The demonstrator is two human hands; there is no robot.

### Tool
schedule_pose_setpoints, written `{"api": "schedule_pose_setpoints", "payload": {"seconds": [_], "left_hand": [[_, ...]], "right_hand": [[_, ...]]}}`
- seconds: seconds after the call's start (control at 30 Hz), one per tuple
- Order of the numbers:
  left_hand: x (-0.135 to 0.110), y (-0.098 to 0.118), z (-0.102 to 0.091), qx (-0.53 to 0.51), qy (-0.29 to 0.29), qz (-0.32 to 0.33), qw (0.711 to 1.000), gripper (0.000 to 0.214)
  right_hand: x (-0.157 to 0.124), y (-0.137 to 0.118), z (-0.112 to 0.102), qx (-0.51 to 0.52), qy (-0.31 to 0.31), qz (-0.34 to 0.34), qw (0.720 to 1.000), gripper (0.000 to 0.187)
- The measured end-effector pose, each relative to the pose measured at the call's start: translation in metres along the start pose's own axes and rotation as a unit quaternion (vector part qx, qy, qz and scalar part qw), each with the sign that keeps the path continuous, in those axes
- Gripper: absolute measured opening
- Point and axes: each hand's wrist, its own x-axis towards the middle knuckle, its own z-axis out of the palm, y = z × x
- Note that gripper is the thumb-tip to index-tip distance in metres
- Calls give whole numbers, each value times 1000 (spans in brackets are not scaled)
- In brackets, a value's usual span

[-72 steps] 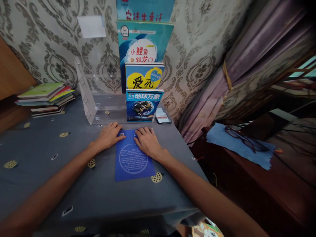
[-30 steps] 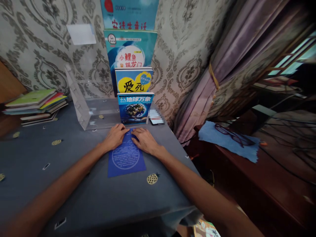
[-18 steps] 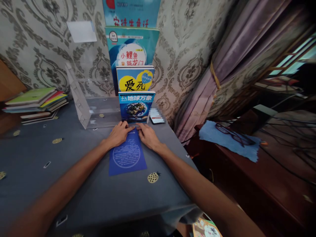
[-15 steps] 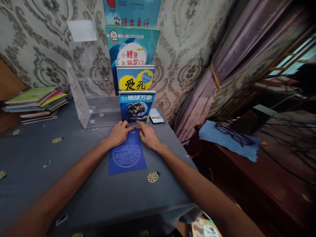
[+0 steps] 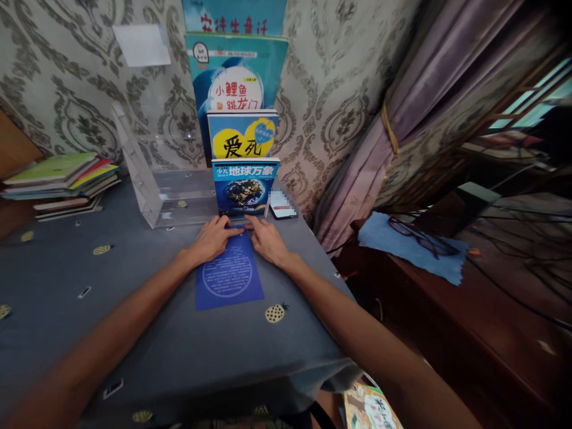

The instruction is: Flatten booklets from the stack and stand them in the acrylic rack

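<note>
A blue printed sheet (image 5: 230, 277) with a pale circle of small text lies flat on the cloth-covered table. My left hand (image 5: 212, 239) rests on its far left corner, thumb stretched across the far edge and fingers bent. From the right, my right hand (image 5: 268, 241) reaches to the same edge, index finger extended toward the stand's front lip. Just beyond my fingertips, a blue magazine with a globe (image 5: 245, 193) stands upright in a clear acrylic stand (image 5: 147, 199). Behind it rise a yellow-and-blue book (image 5: 243, 140) and a teal book (image 5: 236, 68).
A phone (image 5: 283, 205) lies right of the stand. Stacked books (image 5: 67, 179) sit at the far left. Beyond the table's right edge, glasses (image 5: 420, 238) rest on a blue cloth (image 5: 379, 238), with loose cables nearby. Another book (image 5: 370, 408) is low by the table's front.
The whole view has shifted slightly, so everything appears a little higher. My hands stay at the sheet's far edge with barely any movement.
</note>
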Motion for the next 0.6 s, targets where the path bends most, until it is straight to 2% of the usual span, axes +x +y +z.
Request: {"api": "schedule_pose_setpoints", "payload": {"seconds": [0.23,0.6], "left_hand": [[-4,3,-4,12,-13,-2,1000,54],[-16,11,-10,15,-35,30,999,55]], "right_hand": [[-1,-1,1,3,18,-15,1000,55],[1,0,-1,-1,-2,-16,1000,48]]}}
